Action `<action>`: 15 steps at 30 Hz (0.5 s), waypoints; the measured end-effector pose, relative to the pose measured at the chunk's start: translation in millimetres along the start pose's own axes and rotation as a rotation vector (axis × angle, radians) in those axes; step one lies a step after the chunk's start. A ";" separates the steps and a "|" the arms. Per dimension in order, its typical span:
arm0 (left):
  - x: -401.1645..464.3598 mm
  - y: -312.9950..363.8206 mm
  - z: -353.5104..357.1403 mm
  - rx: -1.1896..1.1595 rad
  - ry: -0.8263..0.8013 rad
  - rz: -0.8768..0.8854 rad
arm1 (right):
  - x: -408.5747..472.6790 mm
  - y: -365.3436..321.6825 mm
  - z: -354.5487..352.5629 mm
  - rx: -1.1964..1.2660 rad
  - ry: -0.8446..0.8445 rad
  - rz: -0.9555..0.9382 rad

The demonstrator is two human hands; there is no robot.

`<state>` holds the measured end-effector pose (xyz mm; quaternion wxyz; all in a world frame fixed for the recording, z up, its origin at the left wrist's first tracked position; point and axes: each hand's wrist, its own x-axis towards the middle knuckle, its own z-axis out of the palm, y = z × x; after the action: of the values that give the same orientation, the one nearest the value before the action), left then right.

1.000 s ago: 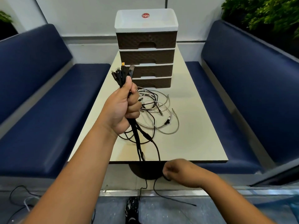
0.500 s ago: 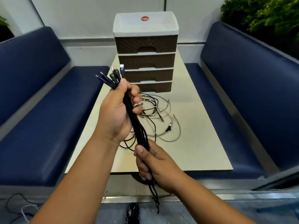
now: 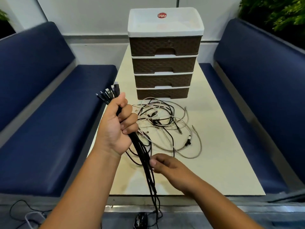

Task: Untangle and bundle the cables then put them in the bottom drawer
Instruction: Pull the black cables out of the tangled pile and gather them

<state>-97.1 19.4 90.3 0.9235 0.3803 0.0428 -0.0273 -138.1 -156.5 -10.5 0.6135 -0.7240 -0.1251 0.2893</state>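
My left hand (image 3: 118, 128) grips a bunch of black cables (image 3: 145, 164) near their plug ends, which fan out above my thumb. The bunch hangs down past the table's front edge toward the floor. My right hand (image 3: 165, 164) pinches the same bunch lower down, thumb and fingers curled round it. A tangle of loose white and black cables (image 3: 168, 126) lies on the cream table (image 3: 222, 162) behind my hands. The brown drawer unit (image 3: 165, 52) stands at the back; its bottom drawer (image 3: 162, 94) is closed.
Blue bench seats (image 3: 49, 129) run along both sides of the table, the right one (image 3: 264, 96) against green plants. More cables (image 3: 28, 219) lie on the floor at lower left. A dark object (image 3: 140, 220) sits on the floor under the table's front edge.
My right hand rose from below the table edge onto the hanging bunch and now pinches it, while my left hand tilted the plug ends leftward.
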 end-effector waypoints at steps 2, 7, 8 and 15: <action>7.4 5.4 -7.0 0.036 0.045 0.014 | 15.9 9.8 -5.3 -0.174 0.167 0.030; 26.7 14.6 -25.0 0.118 0.126 0.010 | 52.0 28.7 -0.8 -0.791 0.209 -0.051; 30.5 15.9 -28.1 0.122 0.132 -0.001 | 57.4 29.9 5.6 -0.817 0.171 -0.063; 55.8 24.7 -45.1 0.135 0.152 -0.057 | 84.2 27.0 27.8 -0.552 0.058 0.082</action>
<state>-42.1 67.8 70.1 0.8887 0.4411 0.1217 -0.0276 -91.2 -94.5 -61.1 0.3840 -0.8764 -0.1519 0.2479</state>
